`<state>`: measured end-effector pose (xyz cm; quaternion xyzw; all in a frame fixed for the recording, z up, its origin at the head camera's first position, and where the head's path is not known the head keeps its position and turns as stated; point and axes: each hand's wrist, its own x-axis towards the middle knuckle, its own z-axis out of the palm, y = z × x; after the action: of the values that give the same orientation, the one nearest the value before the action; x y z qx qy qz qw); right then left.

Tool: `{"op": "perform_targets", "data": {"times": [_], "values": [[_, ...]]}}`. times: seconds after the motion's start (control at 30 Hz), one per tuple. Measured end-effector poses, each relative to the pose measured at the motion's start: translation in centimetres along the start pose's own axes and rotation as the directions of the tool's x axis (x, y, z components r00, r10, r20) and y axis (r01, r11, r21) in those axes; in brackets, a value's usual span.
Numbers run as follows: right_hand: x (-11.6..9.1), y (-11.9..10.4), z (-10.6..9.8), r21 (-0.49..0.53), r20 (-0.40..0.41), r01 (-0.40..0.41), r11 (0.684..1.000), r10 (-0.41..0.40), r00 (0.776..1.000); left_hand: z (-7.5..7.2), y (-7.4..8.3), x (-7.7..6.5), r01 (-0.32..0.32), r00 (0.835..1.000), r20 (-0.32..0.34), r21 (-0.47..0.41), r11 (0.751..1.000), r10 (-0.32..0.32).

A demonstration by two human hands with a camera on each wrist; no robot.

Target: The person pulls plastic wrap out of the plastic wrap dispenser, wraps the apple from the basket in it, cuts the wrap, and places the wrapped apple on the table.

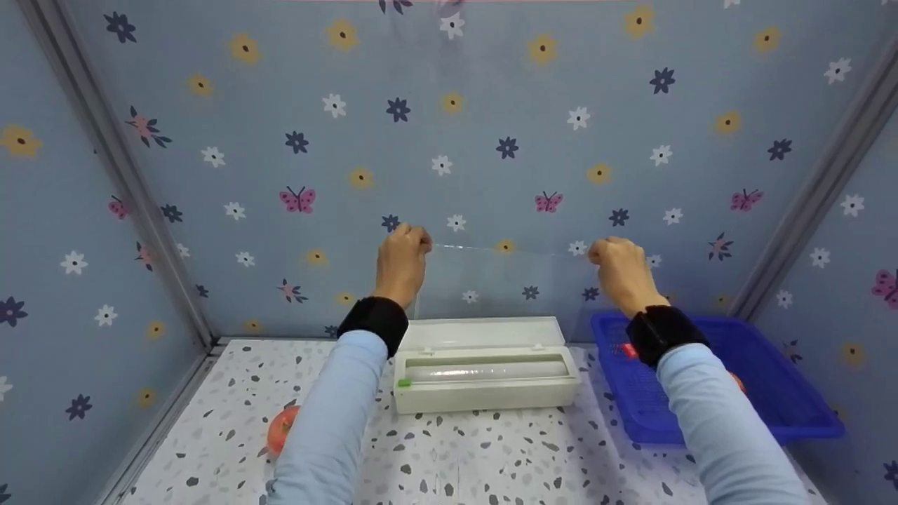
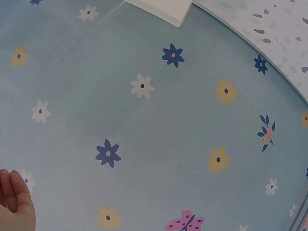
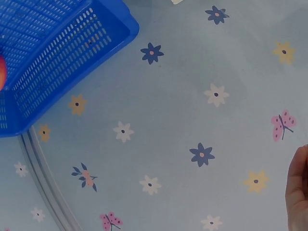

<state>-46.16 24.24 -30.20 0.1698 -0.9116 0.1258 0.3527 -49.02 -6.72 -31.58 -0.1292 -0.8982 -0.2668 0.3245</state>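
Note:
Between my two raised hands stretches a clear sheet of plastic wrap (image 1: 491, 270), its upper edge glinting. At its left corner my left hand (image 1: 403, 259) pinches the film with curled fingers; the right hand (image 1: 623, 270) grips the opposite corner. Below the sheet, a white wrap dispenser box (image 1: 484, 398) stands on the table with its lid (image 1: 484, 332) tipped back. Inside lies the roll of wrap (image 1: 491, 370), and a green slider (image 1: 404, 383) sits at the box's left front. Only part of the left hand (image 2: 15, 199) and right hand (image 3: 298, 185) shows in the wrist views.
A red apple (image 1: 280, 429) rests on the speckled table (image 1: 210, 428), partly behind the left sleeve. To the right is a blue plastic basket (image 1: 793, 393) with a red-labelled item (image 1: 629, 350) and another apple (image 3: 2, 72) in it. Flower-patterned walls (image 1: 449, 140) enclose the table.

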Motion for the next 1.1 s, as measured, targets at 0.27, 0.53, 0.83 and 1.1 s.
{"op": "perform_targets", "data": {"times": [0.27,0.53,0.83,1.1], "values": [[0.0,0.2,-1.4,0.015,0.096,-0.024,1.000,0.022,0.995,-2.2,1.1,-0.7,-0.014,1.000,0.013,0.031,0.999,0.014],[-1.3,-0.6,-3.7,0.015,0.093,-0.021,1.000,0.019,0.995,-4.7,2.8,-1.8,-0.030,0.997,0.065,0.003,1.000,0.029],[-4.9,-1.5,-6.7,0.024,0.047,0.070,0.997,-0.071,0.996,-8.0,5.0,-4.7,-0.126,0.984,0.128,0.001,0.992,0.125],[-10.5,-2.5,-8.3,0.036,0.077,0.206,0.978,-0.208,0.975,-10.4,6.1,-10.1,-0.168,0.954,0.245,-0.033,0.985,0.171]]}}
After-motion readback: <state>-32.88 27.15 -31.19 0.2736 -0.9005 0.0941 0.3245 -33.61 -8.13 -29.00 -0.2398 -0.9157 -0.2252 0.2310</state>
